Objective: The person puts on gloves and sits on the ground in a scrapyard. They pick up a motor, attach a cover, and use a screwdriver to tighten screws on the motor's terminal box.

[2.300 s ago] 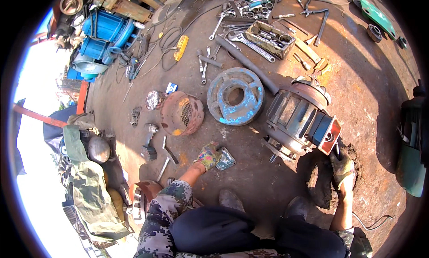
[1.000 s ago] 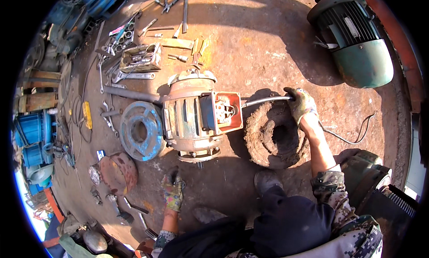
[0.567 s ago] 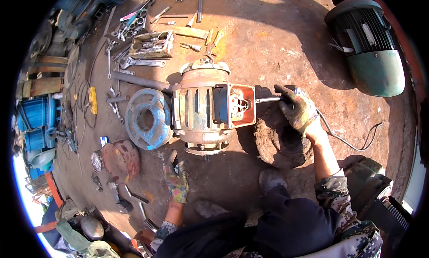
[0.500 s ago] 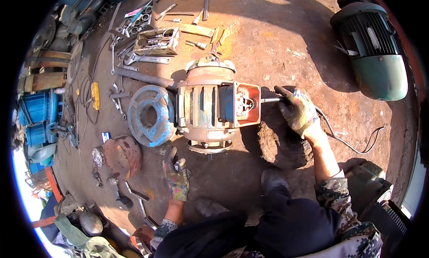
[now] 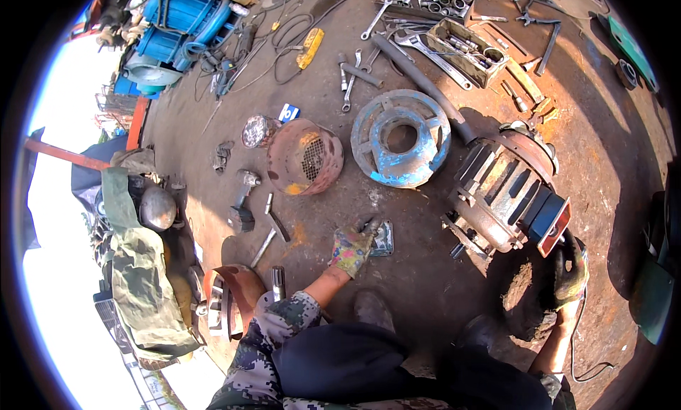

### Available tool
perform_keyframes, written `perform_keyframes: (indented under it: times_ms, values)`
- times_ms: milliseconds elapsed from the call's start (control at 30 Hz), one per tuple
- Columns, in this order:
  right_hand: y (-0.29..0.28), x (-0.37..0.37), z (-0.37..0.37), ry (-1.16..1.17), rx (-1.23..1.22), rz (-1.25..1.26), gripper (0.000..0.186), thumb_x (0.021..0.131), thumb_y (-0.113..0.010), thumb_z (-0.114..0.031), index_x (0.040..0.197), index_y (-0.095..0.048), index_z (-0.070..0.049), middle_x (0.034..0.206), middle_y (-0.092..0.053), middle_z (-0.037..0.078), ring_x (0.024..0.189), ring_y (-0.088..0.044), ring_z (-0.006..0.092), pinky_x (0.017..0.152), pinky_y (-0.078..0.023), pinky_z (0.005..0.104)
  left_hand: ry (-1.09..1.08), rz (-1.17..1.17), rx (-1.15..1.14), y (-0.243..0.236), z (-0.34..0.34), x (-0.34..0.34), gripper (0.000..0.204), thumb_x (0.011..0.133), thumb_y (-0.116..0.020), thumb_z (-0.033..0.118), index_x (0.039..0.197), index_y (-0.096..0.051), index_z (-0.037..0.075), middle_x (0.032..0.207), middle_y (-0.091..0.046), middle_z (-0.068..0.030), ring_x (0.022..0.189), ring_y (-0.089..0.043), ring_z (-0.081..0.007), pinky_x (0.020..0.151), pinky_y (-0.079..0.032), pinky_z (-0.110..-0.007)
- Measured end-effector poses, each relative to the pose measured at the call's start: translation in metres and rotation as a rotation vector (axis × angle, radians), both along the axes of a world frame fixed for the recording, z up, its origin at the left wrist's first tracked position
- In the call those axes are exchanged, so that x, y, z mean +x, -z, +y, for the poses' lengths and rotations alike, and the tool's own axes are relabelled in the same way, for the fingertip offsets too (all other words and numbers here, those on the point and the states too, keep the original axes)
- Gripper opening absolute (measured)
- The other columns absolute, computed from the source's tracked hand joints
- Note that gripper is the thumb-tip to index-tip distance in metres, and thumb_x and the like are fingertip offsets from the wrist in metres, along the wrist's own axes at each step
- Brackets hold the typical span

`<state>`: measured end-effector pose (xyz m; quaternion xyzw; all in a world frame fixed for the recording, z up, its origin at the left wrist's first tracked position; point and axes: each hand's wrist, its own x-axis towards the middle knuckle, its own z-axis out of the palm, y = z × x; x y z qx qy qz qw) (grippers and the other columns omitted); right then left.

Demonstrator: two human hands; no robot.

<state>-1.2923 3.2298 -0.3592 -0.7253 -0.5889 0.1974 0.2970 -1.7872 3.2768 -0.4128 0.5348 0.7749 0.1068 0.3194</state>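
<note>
My left hand [image 5: 352, 248], in a patterned work glove, reaches with loosely extended fingers to the small greenish metal plate [image 5: 384, 240] on the ground. My gloved right hand [image 5: 569, 272] is closed round the cable [image 5: 582, 350] just below the open red terminal box [image 5: 556, 226] of the grimy electric motor [image 5: 491, 195]; part of its fingers is shaded. A dark, crusty ring [image 5: 519, 293] lies under that hand. Left of the motor are a blue-flaked flanged ring [image 5: 378, 150] and a rusty cylindrical cover [image 5: 289, 157] with mesh.
A cordless tool [image 5: 241, 211], hammer [image 5: 273, 222] and rusty housing [image 5: 237, 293] lie at left. Wrenches [image 5: 433, 55], a socket box [image 5: 454, 48] and a long pipe [image 5: 425, 91] lie beyond. Blue machinery [image 5: 170, 41] is upper left, green machinery [image 5: 652, 296] at right.
The view has swung left, so the motor appears further right and tilted. My left hand has reached slightly forward to the small plate. My right hand stays at the cable.
</note>
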Motion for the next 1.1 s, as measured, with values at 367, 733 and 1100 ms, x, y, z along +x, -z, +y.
perform_keyframes:
  times_ms: [367,733,1100]
  values:
    - [0.020,0.001,-0.003,0.060,-0.030,0.081,0.040,0.100,-0.063,-0.008,0.139,-0.064,-0.008,0.132,-0.068,0.017,0.124,-0.066,0.0327,0.103,-0.051,0.0396,0.307,0.677,0.288,-0.074,0.083,-0.099,0.038,0.091,-0.069,0.028,0.122,-0.072,0.005,0.108,-0.075,-0.0192,0.103,-0.070,-0.0400,0.092,-0.054,-0.048]
    - [-0.059,-0.030,-0.017,0.160,0.015,0.566,0.031,0.104,-0.051,-0.005,0.129,-0.068,0.003,0.111,-0.075,0.014,0.093,-0.071,0.0200,0.085,-0.058,0.0320,0.451,0.560,0.317,-0.100,0.027,-0.102,0.034,0.082,-0.067,0.011,0.115,-0.074,0.006,0.103,-0.075,-0.0178,0.099,-0.070,-0.0400,0.088,-0.054,-0.050]
    - [-0.011,-0.184,-0.025,-0.658,-0.556,1.217,0.069,0.106,-0.061,-0.031,0.160,-0.032,0.001,0.150,-0.054,0.020,0.135,-0.057,0.0271,0.113,-0.047,0.0426,1.034,0.411,0.398,-0.124,-0.078,-0.007,0.036,0.079,-0.062,0.011,0.113,-0.072,0.008,0.111,-0.072,-0.0076,0.100,-0.069,-0.0280,0.083,-0.054,-0.047]
